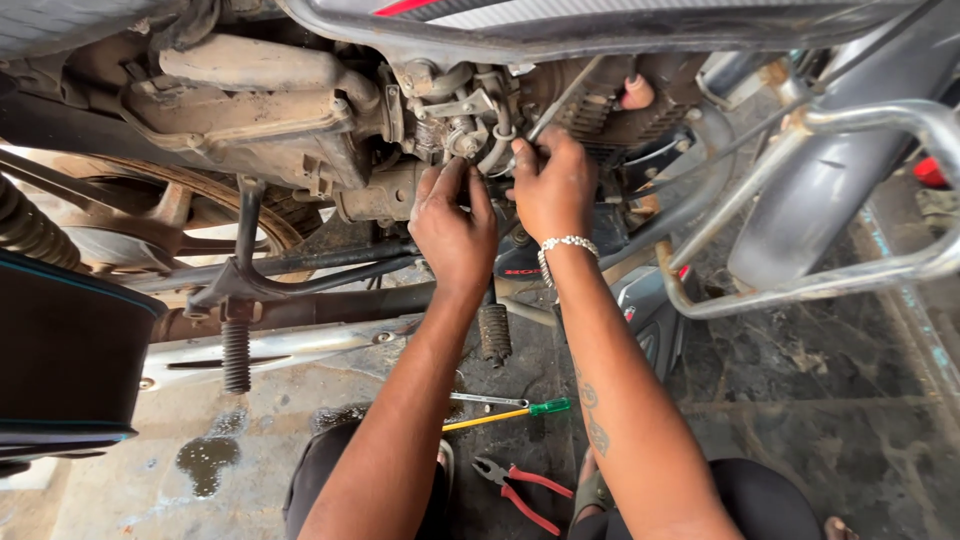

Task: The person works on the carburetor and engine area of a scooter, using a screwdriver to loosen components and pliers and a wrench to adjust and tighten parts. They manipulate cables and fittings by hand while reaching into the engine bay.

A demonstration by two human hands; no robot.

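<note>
Under motorcycle engine point(300, 120): L hand point(455, 230) & R hand point(550, 185) w/ fingers curled, pinching carburettor fittings point(470, 135). Near, on floor: red pliers point(520, 490), green screwdriver point(510, 412).

Both fingertips are disappearing among the carburettor point(462, 135) hoses, so any grip is staying unclear. The rear wheel point(150, 215) and crash guard point(850, 200) are running off the frame. The pliers point(520, 490) are partly vanishing behind the forearm.
</note>
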